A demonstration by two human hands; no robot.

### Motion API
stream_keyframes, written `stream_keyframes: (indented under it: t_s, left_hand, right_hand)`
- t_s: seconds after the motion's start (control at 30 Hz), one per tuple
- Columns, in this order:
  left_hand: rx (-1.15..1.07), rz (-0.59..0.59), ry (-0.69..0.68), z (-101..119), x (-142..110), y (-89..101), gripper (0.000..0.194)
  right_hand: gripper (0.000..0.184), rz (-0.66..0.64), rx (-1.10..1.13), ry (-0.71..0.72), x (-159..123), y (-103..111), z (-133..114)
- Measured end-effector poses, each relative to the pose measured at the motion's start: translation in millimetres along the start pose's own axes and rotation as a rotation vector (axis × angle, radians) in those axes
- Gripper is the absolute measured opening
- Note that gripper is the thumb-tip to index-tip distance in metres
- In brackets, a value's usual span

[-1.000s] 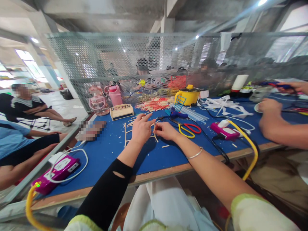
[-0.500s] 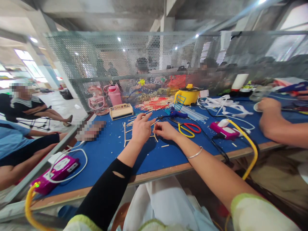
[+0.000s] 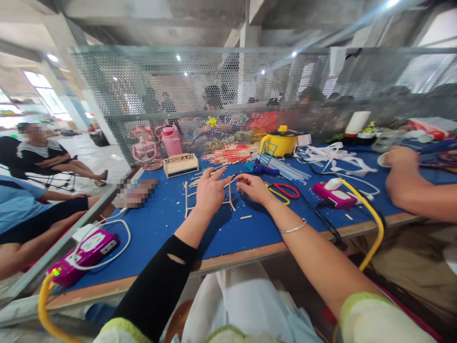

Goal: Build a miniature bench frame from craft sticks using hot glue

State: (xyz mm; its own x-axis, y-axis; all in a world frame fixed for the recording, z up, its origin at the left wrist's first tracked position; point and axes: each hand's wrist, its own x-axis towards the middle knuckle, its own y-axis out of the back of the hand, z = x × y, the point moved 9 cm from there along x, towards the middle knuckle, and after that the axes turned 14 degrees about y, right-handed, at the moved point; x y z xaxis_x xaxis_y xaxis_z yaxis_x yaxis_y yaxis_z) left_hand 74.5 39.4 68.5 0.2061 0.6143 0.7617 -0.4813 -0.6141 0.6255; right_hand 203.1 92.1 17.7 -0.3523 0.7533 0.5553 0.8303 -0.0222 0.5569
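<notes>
A small frame of thin wooden sticks [image 3: 229, 196] stands on the blue tabletop, its middle covered by my left hand [image 3: 210, 191]. That hand steadies the frame from above, with two fingers stretched toward its right end and the thumb out of sight. Just to the right, my right hand [image 3: 254, 188] hovers with bent, parted fingers and nothing visible in them. Behind it lie scissors [image 3: 285, 191] with one red and one yellow handle, and a blue glue gun [image 3: 264, 167]. Loose sticks [image 3: 197, 180] lie beyond my left hand.
A finished-looking wooden box [image 3: 181, 165], a pink bottle [image 3: 171, 140], red-tipped sticks [image 3: 230, 155] and a yellow pot [image 3: 280, 143] line the back by a mesh screen [image 3: 160, 90]. Purple power strips [image 3: 333, 195] with cables sit at both sides. A co-worker's arm [image 3: 410, 181] reaches in at right.
My right hand has pulled away from the frame's right end, moving slightly right and up, and its fingers have parted. My left hand has stayed on the frame.
</notes>
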Motion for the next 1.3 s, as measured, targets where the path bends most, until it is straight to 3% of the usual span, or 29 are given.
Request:
stream_keyframes:
  t_s: [0.13, 0.47, 0.9, 1.3]
  left_hand:
    - [0.001, -0.003, -0.009, 2.2, -0.5, -0.2, 0.032]
    - [-0.001, 0.009, -0.020, 4.3, -0.3, 0.6, 0.032]
    - [0.002, 0.022, -0.019, 3.3, -0.7, 1.6, 0.029]
    - [-0.044, -0.055, 0.027, 2.8, -1.1, -3.0, 0.035]
  right_hand:
    - [0.027, 0.039, -0.022, -0.013, 0.6, 6.3, 1.7]
    - [0.021, -0.133, 0.062, 0.057, -2.4, -25.0, -10.6]
    - [0.026, -0.104, 0.076, 0.059, -1.2, -20.0, -9.8]
    - [0.024, -0.131, 0.014, 0.073, -2.2, -25.0, -10.3]
